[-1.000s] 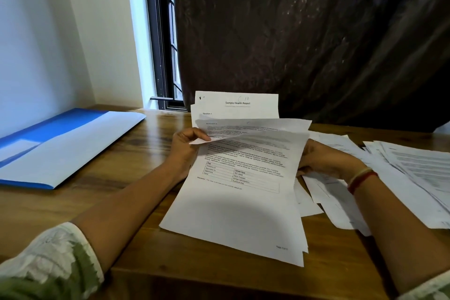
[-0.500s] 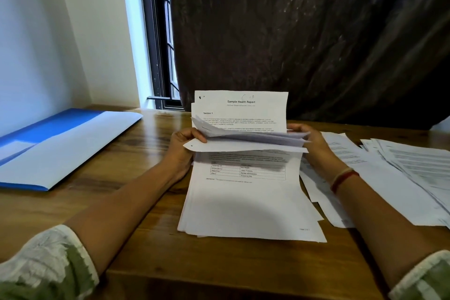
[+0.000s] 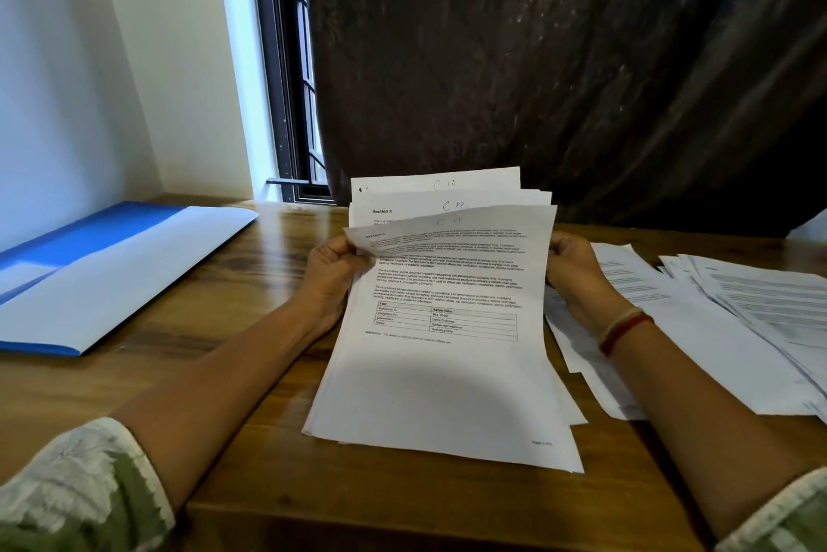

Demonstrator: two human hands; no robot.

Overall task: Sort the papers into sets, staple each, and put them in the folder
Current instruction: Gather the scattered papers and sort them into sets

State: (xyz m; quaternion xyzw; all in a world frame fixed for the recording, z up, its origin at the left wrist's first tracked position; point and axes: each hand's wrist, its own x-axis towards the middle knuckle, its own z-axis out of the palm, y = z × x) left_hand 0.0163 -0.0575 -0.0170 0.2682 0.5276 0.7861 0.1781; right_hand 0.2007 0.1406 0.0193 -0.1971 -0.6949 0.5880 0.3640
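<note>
In the head view the paper stack (image 3: 441,399) leaned with its foot on the table (image 3: 215,283). The left hand (image 3: 333,271) pinched the curling corner of the front sheet (image 3: 452,283), and the right hand (image 3: 575,271) gripped the stack's right edge. The sheets looked light, limp and slippery, best held by their upper edges.

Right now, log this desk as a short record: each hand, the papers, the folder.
left hand: grips the left edge of the held stack, thumb on the curled top sheet
right hand: grips the stack's right edge
held stack: tilted up, pages fanned at the top, bottom edge on the table
loose papers: spread on the table, right of the stack
folder: blue and white, flat on the table at far left
stapler: none in view
</note>
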